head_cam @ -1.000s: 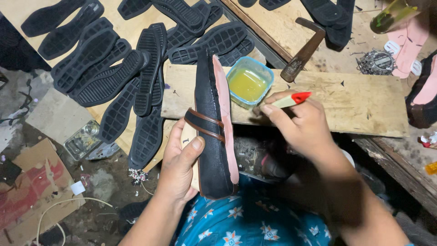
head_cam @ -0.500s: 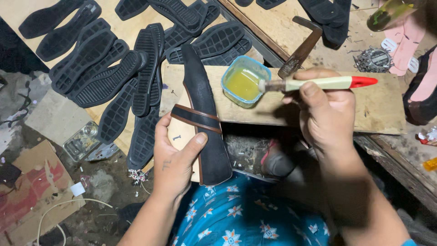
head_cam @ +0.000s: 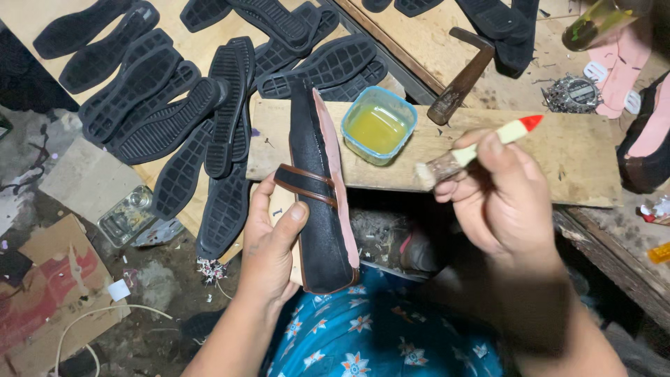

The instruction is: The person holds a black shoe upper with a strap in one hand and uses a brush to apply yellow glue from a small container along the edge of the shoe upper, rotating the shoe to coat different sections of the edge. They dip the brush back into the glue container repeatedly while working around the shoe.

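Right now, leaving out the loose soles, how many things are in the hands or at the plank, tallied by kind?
Black shoe, in left hand: 1
Brush, in right hand: 1
Tub of yellow liquid: 1
Hammer: 1
Total: 4

The black shoe upper [head_cam: 315, 202] looks like matt, slightly grainy leather or imitation leather, with a smooth brown strap and a pale pink lining along its edge. At one o'clock from it, the small clear plastic tub [head_cam: 379, 124] has a glossy blue rim and holds shiny yellow liquid. The brush [head_cam: 474, 149] has a smooth cream handle with a red tip and clotted, rough bristles. The pale wooden board [head_cam: 572, 150] is bare and rough-sawn. At eleven o'clock, black rubber soles [head_cam: 167, 105] are matt with ridged tread.
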Tool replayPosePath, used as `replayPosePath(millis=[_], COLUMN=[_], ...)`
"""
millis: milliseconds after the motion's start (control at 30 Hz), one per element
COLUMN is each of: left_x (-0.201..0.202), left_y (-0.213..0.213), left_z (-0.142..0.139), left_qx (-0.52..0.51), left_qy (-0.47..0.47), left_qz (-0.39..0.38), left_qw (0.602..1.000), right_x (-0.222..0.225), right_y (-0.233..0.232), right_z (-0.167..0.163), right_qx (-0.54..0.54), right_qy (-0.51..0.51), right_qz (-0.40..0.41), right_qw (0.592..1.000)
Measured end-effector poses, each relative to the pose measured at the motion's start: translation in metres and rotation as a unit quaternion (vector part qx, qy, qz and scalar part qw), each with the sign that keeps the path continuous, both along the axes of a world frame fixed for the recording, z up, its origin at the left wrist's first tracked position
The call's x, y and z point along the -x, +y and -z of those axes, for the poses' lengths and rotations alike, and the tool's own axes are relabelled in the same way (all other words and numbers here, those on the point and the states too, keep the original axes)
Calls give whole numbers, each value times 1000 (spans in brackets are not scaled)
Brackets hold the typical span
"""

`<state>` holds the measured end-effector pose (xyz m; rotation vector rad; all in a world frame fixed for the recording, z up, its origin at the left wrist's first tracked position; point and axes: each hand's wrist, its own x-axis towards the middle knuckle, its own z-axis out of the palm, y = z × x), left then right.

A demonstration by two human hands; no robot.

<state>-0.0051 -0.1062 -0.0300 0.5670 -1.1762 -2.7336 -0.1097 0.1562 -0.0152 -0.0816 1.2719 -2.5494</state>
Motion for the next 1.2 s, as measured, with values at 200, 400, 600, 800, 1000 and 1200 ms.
replayPosePath(millis=[200, 400, 600, 800, 1000, 1200], left_x=[3, 3, 0, 3, 6, 6], left_y=[8, 13, 18, 18, 14, 12], left_z=[-6, -9, -13, -13, -13, -17], left_qx=[-57, -90, -120, -100, -78, -35], left_qy=[10, 17, 13, 32, 24, 46], left_qz=[33, 64, 75, 69, 64, 80], left_qw=[998, 994, 990, 992, 995, 995], right_x=[-21, -32, -38, -68, -66, -56], right_y=[-12, -21, -24, -26, -23, -21], right_z=[-11, 4, 11, -8, -20, -20], right_qx=[-21, 2, -76, -276, -278, -281], right_qy=[80, 18, 26, 270, 324, 314], right_qz=[-18, -108, -69, 19, -32, -49], right_qw=[996, 994, 994, 922, 904, 905])
